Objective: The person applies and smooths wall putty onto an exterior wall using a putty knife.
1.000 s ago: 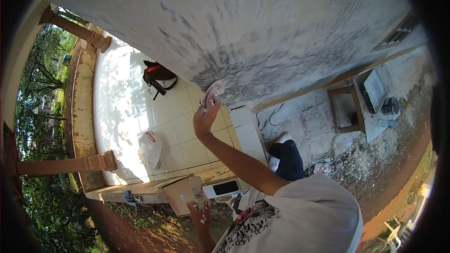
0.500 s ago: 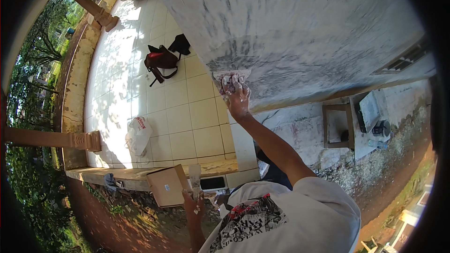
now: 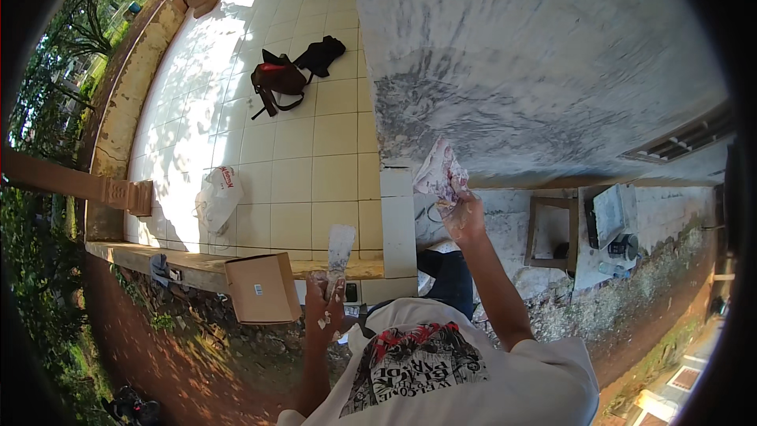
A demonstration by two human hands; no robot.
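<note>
My right hand (image 3: 465,219) is closed round a flat, wide-edged putty spreader (image 3: 438,172) smeared with white and pinkish putty. The spreader is tilted, apart from the wall (image 3: 505,71), near its lower corner. That wall is pale, with dark grey streaks and patches. Lower and to the left, my left hand (image 3: 325,305) grips a putty knife (image 3: 341,246), its whitish blade pointing up and away from me. White putty clings to the fingers of both hands.
A cardboard box (image 3: 262,290) sits on the ledge left of my left hand. On the tiled floor (image 3: 284,181) lie a white plastic bag (image 3: 218,201) and a dark bag (image 3: 280,83). To the right stands a wooden stool (image 3: 552,229), beside a board (image 3: 591,248) bearing containers.
My right hand has come off the wall with the spreader, moving down and to the right. My left hand has risen slightly with the putty knife. The view has shifted a little.
</note>
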